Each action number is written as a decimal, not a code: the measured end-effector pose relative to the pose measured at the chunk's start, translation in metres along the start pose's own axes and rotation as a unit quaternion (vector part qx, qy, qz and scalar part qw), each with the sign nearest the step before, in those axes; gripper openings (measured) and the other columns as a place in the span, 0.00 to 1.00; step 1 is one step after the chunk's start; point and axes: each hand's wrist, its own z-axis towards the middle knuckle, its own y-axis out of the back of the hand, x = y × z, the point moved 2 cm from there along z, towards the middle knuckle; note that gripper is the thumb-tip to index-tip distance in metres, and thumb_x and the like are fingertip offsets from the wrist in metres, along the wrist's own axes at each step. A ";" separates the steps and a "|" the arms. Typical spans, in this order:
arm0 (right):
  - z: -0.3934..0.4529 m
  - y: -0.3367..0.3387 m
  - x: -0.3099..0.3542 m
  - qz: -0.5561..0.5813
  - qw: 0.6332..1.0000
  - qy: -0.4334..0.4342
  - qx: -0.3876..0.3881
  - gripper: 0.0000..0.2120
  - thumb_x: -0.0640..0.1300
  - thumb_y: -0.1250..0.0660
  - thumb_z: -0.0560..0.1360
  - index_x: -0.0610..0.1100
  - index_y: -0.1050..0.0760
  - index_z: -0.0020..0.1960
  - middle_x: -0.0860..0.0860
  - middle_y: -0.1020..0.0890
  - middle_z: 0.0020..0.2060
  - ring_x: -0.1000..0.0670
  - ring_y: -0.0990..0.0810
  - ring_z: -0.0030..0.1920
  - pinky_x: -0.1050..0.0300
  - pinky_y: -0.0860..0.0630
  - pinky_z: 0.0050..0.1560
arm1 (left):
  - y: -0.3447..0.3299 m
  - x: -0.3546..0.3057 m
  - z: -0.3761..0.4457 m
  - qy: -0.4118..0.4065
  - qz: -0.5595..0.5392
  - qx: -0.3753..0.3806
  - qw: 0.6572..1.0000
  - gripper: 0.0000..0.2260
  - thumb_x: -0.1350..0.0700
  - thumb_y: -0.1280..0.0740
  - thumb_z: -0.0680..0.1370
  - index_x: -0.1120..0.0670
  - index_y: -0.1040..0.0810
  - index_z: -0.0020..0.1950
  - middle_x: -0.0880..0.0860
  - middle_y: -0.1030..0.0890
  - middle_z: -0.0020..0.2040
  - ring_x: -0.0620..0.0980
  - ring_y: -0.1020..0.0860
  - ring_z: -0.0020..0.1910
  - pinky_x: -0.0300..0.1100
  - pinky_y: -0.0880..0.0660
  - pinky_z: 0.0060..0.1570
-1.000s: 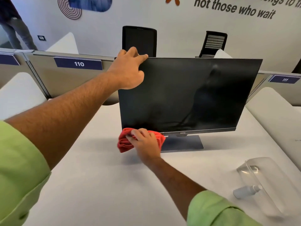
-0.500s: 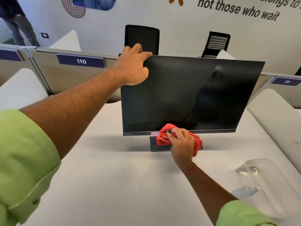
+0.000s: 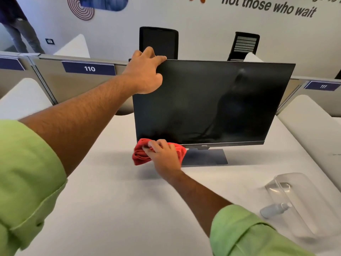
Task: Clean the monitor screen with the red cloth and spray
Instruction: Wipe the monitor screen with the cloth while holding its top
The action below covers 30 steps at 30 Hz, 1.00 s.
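Left hand (image 3: 145,74), upper centre-left of frame: clamped over the top left corner of the monitor (image 3: 212,102), fingers hooked behind the edge, thumb laid on the front. Screen is thus steadied. Partition label 110 (image 3: 89,68) is noted further left.

Right hand (image 3: 164,156), lower centre: fingers curled round the bunched red cloth (image 3: 142,154), which is pressed against the bottom left corner of the screen, partly hanging below the bezel. The wipe is judged to be running along the lower edge.

Stand base (image 3: 206,157) is seen just right of the cloth. Lower right: spray bottle (image 3: 275,210) lying on its side beside a clear plastic tray (image 3: 304,204), well apart from both hands.

Risks: a hard push low down could tilt or slide the monitor if the upper grip slackens; a thumb smudge may be left at the gripped corner.
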 end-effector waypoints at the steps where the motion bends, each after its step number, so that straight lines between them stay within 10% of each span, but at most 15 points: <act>1: -0.009 0.004 -0.015 -0.006 1.000 -0.006 -0.017 0.19 0.44 0.37 0.78 0.55 0.19 0.66 0.55 0.20 0.63 0.44 0.22 0.56 0.48 0.26 0.46 | 0.000 -0.001 0.001 -0.001 -0.001 0.001 1.000 0.28 0.54 0.40 0.78 0.47 0.37 0.79 0.54 0.33 0.69 0.60 0.38 0.71 0.55 0.35 0.70; 11: -0.090 0.055 -0.144 0.125 0.939 -0.320 -0.001 0.21 0.31 0.32 0.79 0.46 0.19 0.69 0.47 0.20 0.64 0.42 0.21 0.62 0.49 0.21 0.56 | -0.006 -0.003 0.002 -0.020 0.038 0.002 0.999 0.30 0.54 0.39 0.77 0.47 0.41 0.80 0.54 0.36 0.73 0.61 0.39 0.73 0.57 0.36 0.71; 17: -0.088 0.101 -0.144 0.619 0.615 -0.477 -0.110 0.21 0.28 0.42 0.80 0.44 0.19 0.64 0.42 0.14 0.57 0.39 0.15 0.55 0.49 0.15 0.52 | -0.033 -0.017 -0.035 -0.013 0.034 -0.006 0.999 0.39 0.59 0.37 0.75 0.46 0.52 0.82 0.51 0.57 0.83 0.60 0.61 0.80 0.64 0.55 0.76; 22: -0.082 0.122 -0.118 0.796 0.425 -0.416 -0.116 0.20 0.33 0.44 0.82 0.42 0.21 0.68 0.38 0.14 0.54 0.40 0.14 0.49 0.43 0.14 0.53 | -0.100 -0.076 -0.118 -0.021 -0.258 0.021 0.966 0.35 0.65 0.36 0.74 0.53 0.42 0.81 0.53 0.44 0.82 0.55 0.51 0.81 0.51 0.51 0.78; 26: -0.076 0.129 -0.095 0.836 0.375 -0.384 -0.115 0.20 0.41 0.40 0.80 0.41 0.22 0.70 0.36 0.16 0.59 0.37 0.14 0.55 0.39 0.16 0.58 | -0.139 -0.103 -0.159 0.175 -0.527 0.185 0.811 0.20 0.52 0.34 0.81 0.52 0.29 0.73 0.48 0.22 0.67 0.47 0.22 0.61 0.39 0.25 0.59; 30: -0.076 0.131 -0.085 0.812 0.449 -0.360 -0.101 0.19 0.38 0.41 0.81 0.43 0.21 0.69 0.38 0.15 0.60 0.39 0.14 0.57 0.42 0.17 0.60 | -0.140 -0.096 -0.167 0.206 -0.572 0.205 0.767 0.11 0.47 0.35 0.81 0.49 0.20 0.60 0.48 0.14 0.53 0.50 0.16 0.54 0.53 0.21 0.57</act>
